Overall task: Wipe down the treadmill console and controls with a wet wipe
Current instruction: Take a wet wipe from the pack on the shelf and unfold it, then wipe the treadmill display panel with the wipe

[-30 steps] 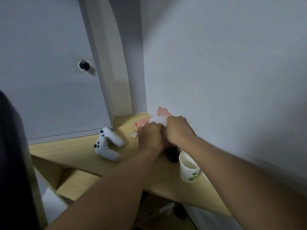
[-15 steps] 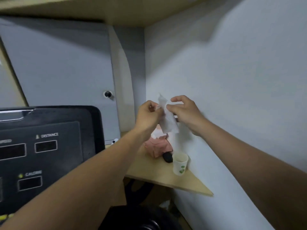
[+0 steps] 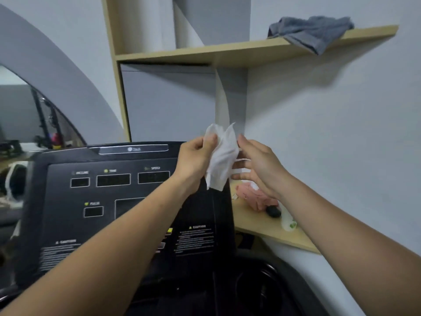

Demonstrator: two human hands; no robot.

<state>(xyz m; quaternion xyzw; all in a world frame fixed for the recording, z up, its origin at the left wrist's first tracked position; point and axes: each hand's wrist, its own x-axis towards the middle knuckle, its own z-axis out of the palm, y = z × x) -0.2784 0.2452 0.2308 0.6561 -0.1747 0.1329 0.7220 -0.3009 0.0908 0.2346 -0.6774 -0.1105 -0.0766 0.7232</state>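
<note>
A white wet wipe (image 3: pixel 222 159) hangs crumpled in the air above the right edge of the black treadmill console (image 3: pixel 114 201). My left hand (image 3: pixel 196 160) pinches its upper left part between thumb and fingers. My right hand (image 3: pixel 257 165) is at the wipe's right edge with its fingers spread, touching it. The console shows dark display windows labelled incline, time, speed and pulse, plus caution labels lower down. My left forearm crosses over the console's middle.
A wooden shelf (image 3: pixel 262 229) at the right carries a pink wipe pack (image 3: pixel 257 197), a small black object (image 3: pixel 273 212) and a white paper cup (image 3: pixel 288 221). An upper shelf (image 3: pixel 227 51) holds a grey towel (image 3: pixel 312 33). The wall is close on the right.
The view has swung left and up, bringing the whole console into sight. Both hands lifted the wipe away from the pink pack and moved it left toward the console, spreading it out.
</note>
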